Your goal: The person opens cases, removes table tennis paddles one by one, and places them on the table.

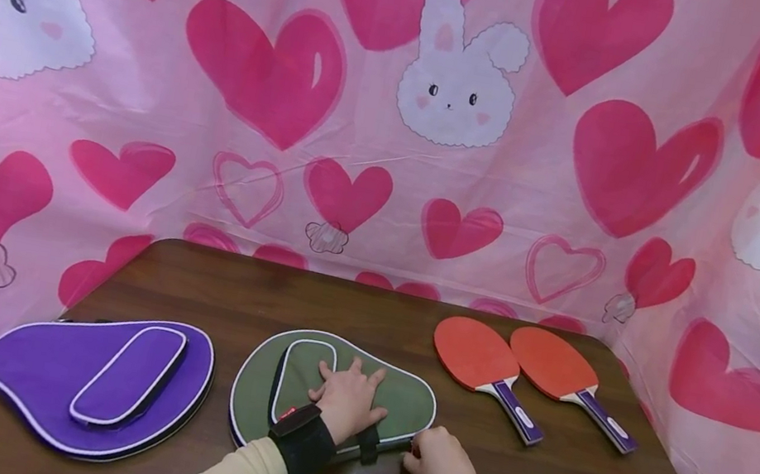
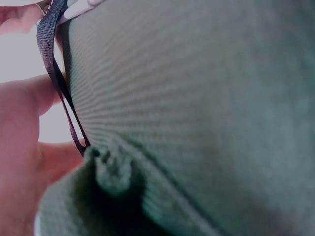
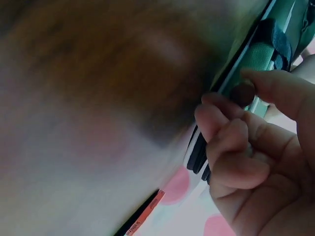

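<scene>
A green table tennis paddle case (image 1: 398, 398) with white piping and a front pocket lies on the wooden table. My left hand (image 1: 347, 401) rests on it with fingers spread, pressing the cover beside the pocket. At the case's near right edge, my right hand (image 1: 449, 465) pinches the zipper pull between thumb and curled fingers, which mostly hide it. In the right wrist view the zipper edge (image 3: 197, 153) runs past those fingers. A black strap (image 1: 368, 443) hangs over the near edge. Green fabric (image 2: 197, 88) fills most of the left wrist view.
On the left lies a purple paddle case (image 1: 45, 361) with its own front pocket. Two red paddles, a nearer one (image 1: 477, 354) and a farther one (image 1: 550, 361), lie at the right with handles toward me. A pink heart-print cloth (image 1: 380, 145) hangs behind the table (image 1: 312, 280).
</scene>
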Demonstrator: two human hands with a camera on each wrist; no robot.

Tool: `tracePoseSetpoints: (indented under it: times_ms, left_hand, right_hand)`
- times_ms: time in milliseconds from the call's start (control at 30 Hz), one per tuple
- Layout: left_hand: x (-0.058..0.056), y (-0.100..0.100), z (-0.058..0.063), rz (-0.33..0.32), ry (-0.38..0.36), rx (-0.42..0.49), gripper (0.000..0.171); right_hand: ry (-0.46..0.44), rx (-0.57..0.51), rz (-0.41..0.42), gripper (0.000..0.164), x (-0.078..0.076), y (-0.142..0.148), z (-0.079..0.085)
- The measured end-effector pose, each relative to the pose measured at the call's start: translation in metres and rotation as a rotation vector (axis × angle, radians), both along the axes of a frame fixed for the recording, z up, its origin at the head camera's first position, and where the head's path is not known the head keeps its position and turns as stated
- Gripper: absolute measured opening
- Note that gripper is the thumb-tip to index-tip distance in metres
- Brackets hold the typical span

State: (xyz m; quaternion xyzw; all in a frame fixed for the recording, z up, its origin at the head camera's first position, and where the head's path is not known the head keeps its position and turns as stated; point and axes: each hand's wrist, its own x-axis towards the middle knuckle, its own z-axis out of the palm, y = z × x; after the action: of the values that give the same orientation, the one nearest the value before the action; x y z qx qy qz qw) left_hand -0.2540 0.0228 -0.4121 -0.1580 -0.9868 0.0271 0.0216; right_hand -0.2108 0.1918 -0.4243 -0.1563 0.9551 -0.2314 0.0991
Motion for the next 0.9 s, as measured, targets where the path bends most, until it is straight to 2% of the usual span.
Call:
tracePoseSetpoints:
  times_ms: [233, 400, 500, 600, 700, 767, 900]
  left_hand:
    - [0.005, 0.003, -0.001, 0.040, 0.007, -0.010, 0.062]
    - [0.006, 0.007, -0.010, 0.073, 0.057, -0.046, 0.063]
    - [0.014, 0.012, -0.012, 0.111, 0.105, -0.099, 0.062]
    - [0.031, 0.022, -0.009, 0.144, 0.126, -0.159, 0.061]
    - [0.045, 0.034, -0.010, 0.130, 0.144, -0.190, 0.062]
    - [0.053, 0.041, -0.011, 0.118, 0.127, -0.192, 0.062]
    - [0.059, 0.047, -0.012, 0.131, 0.086, -0.214, 0.065]
  right_hand:
    - [-0.053, -0.023, 0.019, 0.022, -0.009, 0.005, 0.006]
    - [-0.013, -0.034, 0.051, 0.022, -0.024, 0.005, 0.021]
    - [0.064, -0.075, 0.122, 0.015, -0.040, 0.003, 0.029]
    - [0.168, -0.090, 0.216, 0.008, -0.058, -0.007, 0.032]
    - [0.223, -0.048, 0.284, 0.018, -0.074, -0.024, 0.031]
    - [0.224, -0.014, 0.346, 0.027, -0.081, -0.036, 0.029]
    - [0.137, 0.055, 0.453, 0.047, -0.089, -0.058, 0.029]
